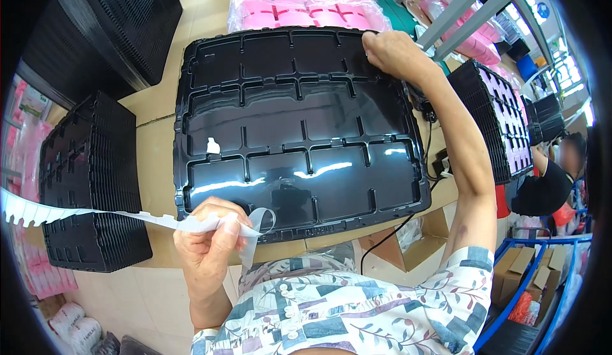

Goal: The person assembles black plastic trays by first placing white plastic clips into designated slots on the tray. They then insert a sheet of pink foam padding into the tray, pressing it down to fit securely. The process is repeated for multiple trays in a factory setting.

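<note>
A large black plastic tray with several shallow compartments lies flat on the wooden table in front of me. My right hand grips its far right corner. My left hand is at the tray's near left edge, closed on a long white backing strip with a scalloped edge that trails off to the left. A small clear piece curls up from my left fingers. One small white sticker sits on the tray's left middle compartment.
Stacks of black trays stand at the left, far left and right. Bagged pink trays lie behind the tray. A black cable hangs off the table edge. Another person works at far right.
</note>
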Action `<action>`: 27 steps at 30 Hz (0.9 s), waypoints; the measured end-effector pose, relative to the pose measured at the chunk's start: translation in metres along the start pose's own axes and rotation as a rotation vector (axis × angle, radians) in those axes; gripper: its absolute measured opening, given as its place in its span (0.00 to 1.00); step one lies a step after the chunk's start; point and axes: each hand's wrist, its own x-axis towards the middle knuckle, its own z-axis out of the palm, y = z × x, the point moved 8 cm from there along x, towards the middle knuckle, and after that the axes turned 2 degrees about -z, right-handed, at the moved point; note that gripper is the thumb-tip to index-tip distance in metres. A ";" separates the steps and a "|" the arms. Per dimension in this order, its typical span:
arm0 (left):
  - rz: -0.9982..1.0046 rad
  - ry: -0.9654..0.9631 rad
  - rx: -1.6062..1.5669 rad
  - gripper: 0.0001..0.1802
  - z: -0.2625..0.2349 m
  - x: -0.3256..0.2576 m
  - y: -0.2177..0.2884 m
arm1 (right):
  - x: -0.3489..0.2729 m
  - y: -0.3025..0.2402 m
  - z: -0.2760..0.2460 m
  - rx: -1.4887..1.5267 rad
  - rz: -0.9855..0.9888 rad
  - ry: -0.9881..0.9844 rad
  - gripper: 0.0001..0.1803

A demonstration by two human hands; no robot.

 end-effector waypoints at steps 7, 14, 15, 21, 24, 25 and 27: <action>0.004 -0.005 0.038 0.09 0.003 0.000 0.001 | -0.019 0.030 -0.018 0.297 0.112 0.225 0.10; 0.007 -0.014 0.010 0.08 0.004 0.002 -0.001 | -0.025 0.036 -0.018 0.564 0.160 0.402 0.13; 0.010 -0.004 -0.010 0.07 0.002 0.001 -0.001 | -0.020 0.028 -0.020 0.540 0.186 0.333 0.13; 0.025 0.010 0.072 0.09 0.004 0.001 0.000 | -0.015 0.024 -0.010 0.381 0.143 0.249 0.11; 0.014 -0.004 0.030 0.08 0.003 0.000 -0.001 | -0.009 0.025 -0.003 0.219 0.135 0.234 0.11; 0.016 -0.006 0.029 0.08 0.003 -0.001 -0.001 | -0.006 0.018 -0.002 0.159 0.088 0.217 0.10; 0.022 -0.011 0.029 0.08 0.003 0.000 -0.002 | 0.000 0.003 -0.005 0.037 -0.006 0.185 0.10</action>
